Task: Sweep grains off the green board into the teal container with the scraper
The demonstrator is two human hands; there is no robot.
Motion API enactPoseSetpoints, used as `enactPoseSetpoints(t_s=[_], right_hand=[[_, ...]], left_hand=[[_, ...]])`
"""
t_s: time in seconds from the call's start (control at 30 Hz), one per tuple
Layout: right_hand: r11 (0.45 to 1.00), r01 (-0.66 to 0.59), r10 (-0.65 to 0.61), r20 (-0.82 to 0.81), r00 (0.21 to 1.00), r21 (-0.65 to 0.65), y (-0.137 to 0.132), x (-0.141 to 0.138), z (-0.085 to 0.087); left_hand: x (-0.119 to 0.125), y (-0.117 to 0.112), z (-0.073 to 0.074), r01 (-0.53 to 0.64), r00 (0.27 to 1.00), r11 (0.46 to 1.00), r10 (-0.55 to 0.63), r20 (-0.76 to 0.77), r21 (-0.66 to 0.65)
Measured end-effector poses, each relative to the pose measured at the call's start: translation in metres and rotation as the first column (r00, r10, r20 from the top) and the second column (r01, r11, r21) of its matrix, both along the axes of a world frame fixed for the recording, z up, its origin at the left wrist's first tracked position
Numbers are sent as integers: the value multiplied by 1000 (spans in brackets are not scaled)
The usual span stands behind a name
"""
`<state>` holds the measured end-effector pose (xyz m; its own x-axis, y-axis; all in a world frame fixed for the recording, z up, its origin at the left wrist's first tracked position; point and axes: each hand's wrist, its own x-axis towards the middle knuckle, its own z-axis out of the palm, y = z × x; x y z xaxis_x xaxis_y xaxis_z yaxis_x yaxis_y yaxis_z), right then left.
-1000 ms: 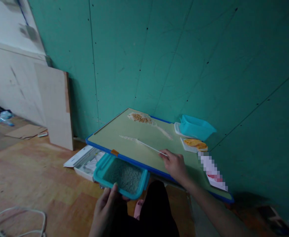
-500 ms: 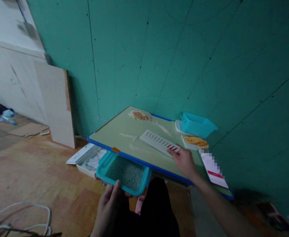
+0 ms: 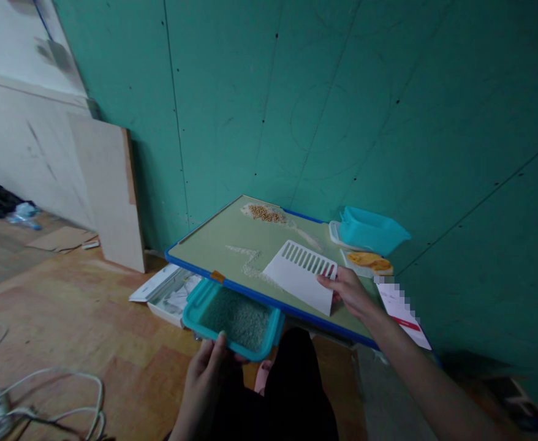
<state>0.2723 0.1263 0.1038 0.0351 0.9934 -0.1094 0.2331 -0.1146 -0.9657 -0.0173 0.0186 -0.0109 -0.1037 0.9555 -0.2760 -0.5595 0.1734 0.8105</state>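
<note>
My left hand (image 3: 211, 361) grips the near rim of a turquoise plastic tub (image 3: 269, 349), its thumb on top. Grey granules (image 3: 236, 318) lie in the tub, which is at the table's front edge, partly beneath it. Over the tabletop my right hand (image 3: 349, 291) holds a white flat scraper (image 3: 299, 278) with a row of slots along its upper part. Its plain lower edge faces the front edge of the table. Pale grains (image 3: 250, 263) are strewn in a crooked line left of the scraper. Farther back sits a heap of tan beans (image 3: 266, 213).
The blue-edged table (image 3: 204, 239) stands against a green wall. On its right are a turquoise container (image 3: 372, 231), a white tray with something yellow (image 3: 370, 263) and a sheet with a red stripe (image 3: 407, 321). An open white box (image 3: 168, 300) and cables (image 3: 67, 398) lie on the floor.
My right hand has tilted the scraper, so that its broad plain face now shows. The left hand still holds the tub in about the same place.
</note>
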Motion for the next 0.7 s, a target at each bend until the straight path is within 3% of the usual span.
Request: enactPoseSetpoints(t_s=[0.37,0.5,0.7], right_hand=[[984,-175,171,-80,982,-46,10,-32,8],[983,-175,167,-120,979,-61,11,-37,9],[981,-161,143,-154,978,-107,9,-28,11]], left_hand=[[-2,0,-3,14,999,1000,-13,-52,28],[-4,1,-9,22,995,998,-16,-102,52],[-8,1,-11,20,999,998,-17,-50,54]])
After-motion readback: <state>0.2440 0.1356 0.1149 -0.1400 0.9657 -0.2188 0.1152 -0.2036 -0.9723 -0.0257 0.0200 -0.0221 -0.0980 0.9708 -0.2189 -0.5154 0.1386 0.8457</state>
